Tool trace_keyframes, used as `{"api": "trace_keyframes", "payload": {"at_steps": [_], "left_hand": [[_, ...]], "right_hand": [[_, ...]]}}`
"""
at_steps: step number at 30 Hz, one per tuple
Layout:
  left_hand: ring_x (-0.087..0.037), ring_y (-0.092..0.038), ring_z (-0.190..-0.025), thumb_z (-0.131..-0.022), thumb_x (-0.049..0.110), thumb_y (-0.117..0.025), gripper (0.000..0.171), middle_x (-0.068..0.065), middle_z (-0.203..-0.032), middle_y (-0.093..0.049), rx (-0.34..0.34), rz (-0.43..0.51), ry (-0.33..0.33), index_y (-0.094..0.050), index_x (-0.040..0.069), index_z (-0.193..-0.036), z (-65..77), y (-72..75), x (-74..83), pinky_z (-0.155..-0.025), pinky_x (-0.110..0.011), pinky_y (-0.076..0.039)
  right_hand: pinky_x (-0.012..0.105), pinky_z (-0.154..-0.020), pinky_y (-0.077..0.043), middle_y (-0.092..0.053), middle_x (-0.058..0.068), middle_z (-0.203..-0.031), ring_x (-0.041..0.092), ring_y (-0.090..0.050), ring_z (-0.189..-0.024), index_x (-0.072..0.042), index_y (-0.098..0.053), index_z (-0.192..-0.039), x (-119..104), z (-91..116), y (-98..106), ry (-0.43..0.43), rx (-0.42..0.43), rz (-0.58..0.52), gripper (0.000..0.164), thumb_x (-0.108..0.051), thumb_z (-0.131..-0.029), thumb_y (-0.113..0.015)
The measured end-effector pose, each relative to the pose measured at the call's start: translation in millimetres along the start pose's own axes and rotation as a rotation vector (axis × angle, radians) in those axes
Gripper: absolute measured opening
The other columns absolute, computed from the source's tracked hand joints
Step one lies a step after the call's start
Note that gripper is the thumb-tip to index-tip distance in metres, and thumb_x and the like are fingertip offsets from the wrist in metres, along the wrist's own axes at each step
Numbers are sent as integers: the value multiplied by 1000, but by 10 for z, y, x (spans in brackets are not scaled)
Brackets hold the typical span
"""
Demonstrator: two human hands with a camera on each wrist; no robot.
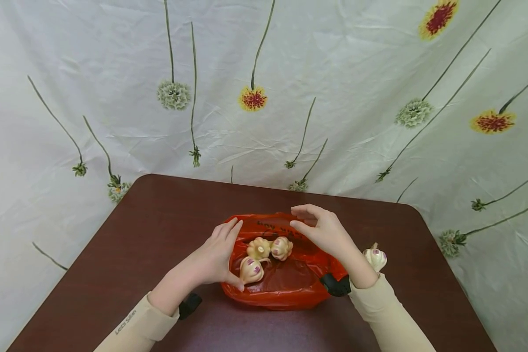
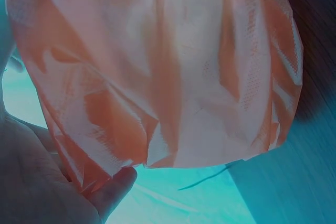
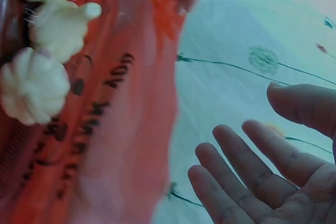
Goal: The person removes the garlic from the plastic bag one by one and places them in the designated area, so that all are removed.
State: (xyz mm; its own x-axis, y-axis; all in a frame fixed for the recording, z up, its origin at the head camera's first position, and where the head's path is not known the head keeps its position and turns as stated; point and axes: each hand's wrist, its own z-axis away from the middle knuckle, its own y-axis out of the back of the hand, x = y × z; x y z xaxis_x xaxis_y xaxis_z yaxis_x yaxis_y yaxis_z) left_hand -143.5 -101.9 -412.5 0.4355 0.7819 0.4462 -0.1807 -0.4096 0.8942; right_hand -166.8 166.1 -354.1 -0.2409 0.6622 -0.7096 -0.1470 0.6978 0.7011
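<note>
Bag (image 1: pixel 275 299) of thin red plastic sits near the middle of a dark brown table (image 1: pixel 136 244), its mouth gaping upward. Clock directions are taken from the bag's centre as the head camera sees it, with twelve at the far side.

Three garlic bulbs lie inside, pale with purple marks: the nearest bulb (image 1: pixel 251 270) toward nine o'clock, a second bulb (image 1: pixel 259 248) at ten, and a third bulb (image 1: pixel 281 248) at twelve. The second and third touch. Dark lettering (image 1: pixel 273 227) runs across the far inner wall, at twelve; the words are too crumpled to read.

A person's left hand (image 1: pixel 213 254) is at nine o'clock, against the bag's side. Its thumb and fingers are spread wide apart, with the thumb at the rim just beside the nearest bulb; whether thumb and bulb touch, I cannot tell. The right hand (image 1: pixel 327 230) hangs at two o'clock, above the far rim. Its fingers are extended, the thumb is well apart from them, and it holds nothing.

A fourth bulb (image 1: pixel 375 257) lies outside the bag on the table at three o'clock, just beyond the right wrist.

Both arms wear cream sleeves (image 1: pixel 391 313). From ten to two o'clock, behind the table, hangs a pale cloth (image 1: pixel 334 58) printed with long-stemmed flowers.
</note>
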Motion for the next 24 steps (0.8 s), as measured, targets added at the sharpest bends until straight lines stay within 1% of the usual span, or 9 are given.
{"api": "trace_keyframes", "payload": {"at_steps": [4,9,12,15,20,24], "left_hand": [[-47,-22,-143,-55,45,-95,134,-30,-158,-20,2,0,2,-19,-9,-152,-8,-8,-4,-113,-59,-31],[-48,-23,-142,-54,46,-95,135,-31,-157,-21,4,-8,-4,-20,-9,-152,-10,-10,-7,-113,-60,-31],[-48,-22,-143,-54,46,-95,136,-31,-157,-20,0,-5,-4,-19,-8,-152,-13,-6,2,-113,-60,-31],[-48,-21,-143,-55,47,-95,136,-31,-158,-18,-9,3,-1,-18,-8,-152,-11,-1,12,-113,-60,-31],[-48,-21,-143,-56,46,-94,134,-30,-159,-17,-16,11,0,-19,-8,-152,-11,-4,31,-112,-62,-31],[-48,-21,-144,-55,45,-95,134,-30,-159,-17,-18,11,0,-19,-8,-152,-17,-7,42,-112,-62,-31]], "right_hand": [[47,-95,-52,-67,8,-126,30,-62,-117,-11,-67,-123,55,-76,-146,2,-43,44,33,-24,-93,-69],[45,-93,-53,-68,10,-123,30,-63,-114,-8,-67,-123,156,-159,-321,-66,-146,72,34,-22,-93,-69],[45,-95,-52,-66,12,-125,30,-63,-114,-5,-65,-125,209,-208,-387,-100,-215,95,37,-23,-93,-69],[45,-97,-51,-65,13,-127,30,-62,-115,-3,-64,-125,248,-253,-431,-113,-265,129,40,-23,-92,-70],[46,-99,-49,-64,15,-130,30,-61,-117,0,-62,-127,286,-300,-476,-136,-306,169,48,-25,-88,-74],[45,-100,-49,-63,15,-131,27,-61,-114,1,-60,-130,324,-329,-521,-160,-317,159,54,-26,-86,-77]]}}
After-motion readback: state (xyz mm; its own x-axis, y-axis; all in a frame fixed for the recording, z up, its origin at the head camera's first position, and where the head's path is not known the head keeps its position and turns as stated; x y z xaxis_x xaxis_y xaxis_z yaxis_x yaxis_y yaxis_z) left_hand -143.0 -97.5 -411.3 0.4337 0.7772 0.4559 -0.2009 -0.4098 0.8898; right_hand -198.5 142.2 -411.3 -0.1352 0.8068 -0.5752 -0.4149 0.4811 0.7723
